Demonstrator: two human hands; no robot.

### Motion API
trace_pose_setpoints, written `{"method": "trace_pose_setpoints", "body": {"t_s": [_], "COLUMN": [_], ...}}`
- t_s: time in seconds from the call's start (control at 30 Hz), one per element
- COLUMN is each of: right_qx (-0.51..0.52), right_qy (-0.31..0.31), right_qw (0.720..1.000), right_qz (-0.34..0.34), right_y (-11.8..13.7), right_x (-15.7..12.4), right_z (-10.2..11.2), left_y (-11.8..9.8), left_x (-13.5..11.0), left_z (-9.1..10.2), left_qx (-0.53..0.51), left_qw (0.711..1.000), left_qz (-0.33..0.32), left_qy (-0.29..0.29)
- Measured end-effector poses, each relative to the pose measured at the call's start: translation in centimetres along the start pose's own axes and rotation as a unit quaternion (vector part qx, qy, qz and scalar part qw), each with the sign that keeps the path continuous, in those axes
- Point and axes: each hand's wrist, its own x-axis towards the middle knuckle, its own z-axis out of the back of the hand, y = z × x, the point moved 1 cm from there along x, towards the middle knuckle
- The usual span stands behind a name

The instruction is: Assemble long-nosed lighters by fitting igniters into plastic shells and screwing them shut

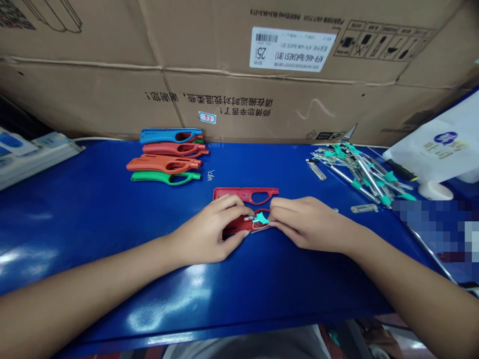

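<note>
My left hand (213, 232) is closed around the left part of a red lighter shell half (236, 227), thumb along the near edge and fingers over the far edge. A teal trigger (262, 218) with thin wires lies over the shell's open inside. My right hand (310, 224) pinches at the right end of the trigger; its fingertips partly hide that spot and the shell's end. Just beyond both hands, a second red shell half (234, 191) lies inner side up on the blue table (179, 299).
Stacked lighter shells in blue, red, orange and green (164, 163) lie at back left, by small white wire pieces (210, 175). At right is a pile of metal tubes with teal triggers (359, 169). A large cardboard box (224, 50) stands behind; a power strip (41, 154) sits far left.
</note>
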Motion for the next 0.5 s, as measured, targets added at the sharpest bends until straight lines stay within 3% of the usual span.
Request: {"method": "trace_pose_setpoints", "body": {"t_s": [0.5], "right_qx": [0.001], "right_qy": [0.013], "right_qw": [1.000], "right_qz": [-0.012], "right_y": [0.18], "right_x": [-0.07], "right_z": [0.19], "left_y": [0.07], "left_x": [-0.07], "left_z": [-0.03], "left_qx": [0.001], "left_qw": [1.000], "left_qz": [-0.011], "left_qy": [0.009]}}
